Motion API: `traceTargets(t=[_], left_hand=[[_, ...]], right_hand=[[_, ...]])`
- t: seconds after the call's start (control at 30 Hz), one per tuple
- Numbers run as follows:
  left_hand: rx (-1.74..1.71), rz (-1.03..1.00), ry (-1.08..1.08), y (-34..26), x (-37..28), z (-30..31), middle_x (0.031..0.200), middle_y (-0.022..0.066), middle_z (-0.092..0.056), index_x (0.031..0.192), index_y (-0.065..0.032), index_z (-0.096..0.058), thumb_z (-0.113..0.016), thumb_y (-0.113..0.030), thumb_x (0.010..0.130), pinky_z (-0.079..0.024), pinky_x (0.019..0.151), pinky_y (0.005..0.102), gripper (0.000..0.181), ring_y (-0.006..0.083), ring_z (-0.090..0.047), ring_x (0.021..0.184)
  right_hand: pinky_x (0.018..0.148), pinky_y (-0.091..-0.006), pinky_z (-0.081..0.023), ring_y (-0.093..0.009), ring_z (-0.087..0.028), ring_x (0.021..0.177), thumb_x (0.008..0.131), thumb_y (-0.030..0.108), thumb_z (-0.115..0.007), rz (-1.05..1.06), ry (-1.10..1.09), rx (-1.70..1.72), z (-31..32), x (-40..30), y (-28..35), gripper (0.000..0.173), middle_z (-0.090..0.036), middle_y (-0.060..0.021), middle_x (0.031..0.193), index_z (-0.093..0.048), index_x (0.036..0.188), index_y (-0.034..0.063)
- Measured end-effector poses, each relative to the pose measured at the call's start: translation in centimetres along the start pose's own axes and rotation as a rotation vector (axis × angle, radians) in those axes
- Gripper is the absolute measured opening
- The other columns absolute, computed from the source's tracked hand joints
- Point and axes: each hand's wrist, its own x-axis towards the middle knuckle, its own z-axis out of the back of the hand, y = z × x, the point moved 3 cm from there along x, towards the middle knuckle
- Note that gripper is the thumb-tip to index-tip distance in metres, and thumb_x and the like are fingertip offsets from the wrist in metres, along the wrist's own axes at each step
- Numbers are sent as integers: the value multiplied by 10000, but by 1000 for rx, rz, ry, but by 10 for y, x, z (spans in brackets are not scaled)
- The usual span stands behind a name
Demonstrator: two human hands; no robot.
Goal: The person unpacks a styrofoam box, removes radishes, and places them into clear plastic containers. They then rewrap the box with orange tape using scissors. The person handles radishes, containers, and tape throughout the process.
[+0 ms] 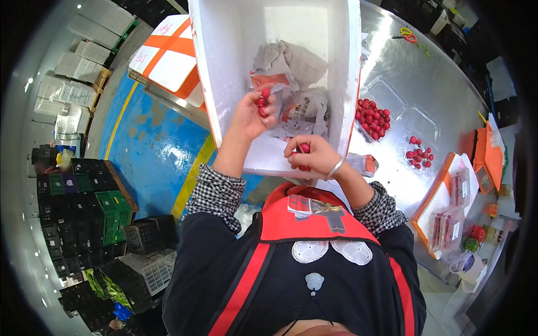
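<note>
Over a deep white foam box [218,80], my left hand [253,115] holds several small red radishes [261,101] in its palm and curled fingers. Lower in the box, near its front wall, my right hand [316,154] grips a few more red radishes [304,148] between thumb and fingers. Crumpled newspaper [304,67] lies on the bottom of the box. To the right, an open clear plastic punnet is heaped with red radishes [374,119]. Another open punnet holds a smaller group of radishes [419,153].
The punnets stand on a steel table [391,54] with scissors [405,35]. At right are an orange scale [483,155] and closed punnets [445,229] on a foam lid [470,168]. A taped foam box [168,54] sits left. Stacked crates [80,210] line the floor.
</note>
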Motion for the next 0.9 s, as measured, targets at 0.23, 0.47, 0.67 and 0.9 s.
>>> traceTargets(t=[0.23, 0.47, 0.67, 0.9], left_hand=[[1479, -318, -248, -12, 1, 32, 908, 49, -654, 954, -86, -661, -553, -135, 809, -473, 559, 347, 187, 189, -606, 736], [2564, 261, -479, 19, 33, 47, 1063, 133, -654, 1001, -67, -685, -524, -148, 802, -518, 754, 408, 268, 296, -636, 983], [2365, 105, -569, -9, 63, 51, 1015, 170, -654, 1020, -41, -656, -503, -162, 812, -518, 657, 400, 285, 283, -646, 913], [1410, -79, -529, -29, 51, 37, 623, 67, -540, 834, 0, -541, -545, -211, 866, -292, 318, 308, 214, 127, -426, 385]], right_hand=[[603, -233, -487, -108, -596, 663, 772, 31, -624, -157, 18, 250, -8, -1, 2, 62, -585, -28, 765, -606, 827, 11], [611, -235, -490, -104, -591, 662, 769, 40, -631, -95, 96, 216, -21, 6, -6, 70, -585, -23, 760, -606, 828, 12], [508, -209, -427, -74, -540, 565, 721, 35, -619, 21, 32, 141, -19, 6, -3, 61, -572, -15, 628, -608, 773, 4], [538, -229, -459, -95, -577, 614, 759, 41, -624, -29, 35, 165, -6, 4, -4, 80, -587, -33, 718, -599, 827, 5]])
